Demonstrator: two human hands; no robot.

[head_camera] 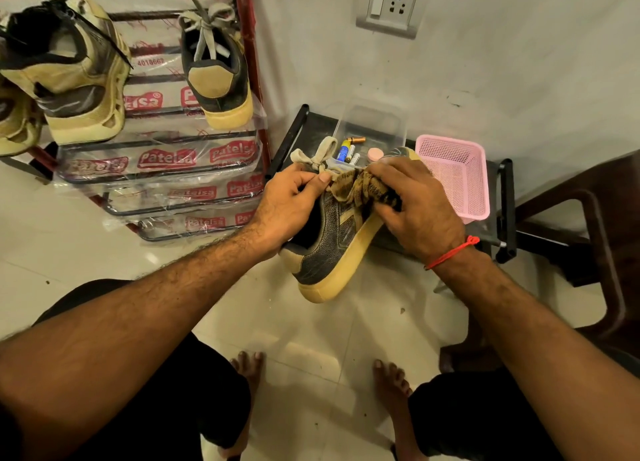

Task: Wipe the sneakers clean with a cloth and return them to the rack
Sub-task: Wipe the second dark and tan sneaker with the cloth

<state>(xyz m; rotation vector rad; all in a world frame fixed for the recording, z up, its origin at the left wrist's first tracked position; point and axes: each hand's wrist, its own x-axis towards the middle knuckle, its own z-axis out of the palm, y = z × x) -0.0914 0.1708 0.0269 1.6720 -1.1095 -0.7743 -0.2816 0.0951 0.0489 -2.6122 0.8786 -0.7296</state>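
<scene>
Both hands grip: left hand (289, 206) holds sneaker (332, 249), right hand (412, 204) fingers clutch cloth (360, 186) against it

left grip (291, 204): fingers curled, thumb pinching | right grip (415, 200): fingers curled, knuckles up | both forearms extended

A scuffed white wall (485, 62) is carrying a switch-and-socket plate (391, 4). Glossy pale floor tiles (311, 339) are reflecting warm light. A dark brown chair (595, 225) is standing at right.
</scene>
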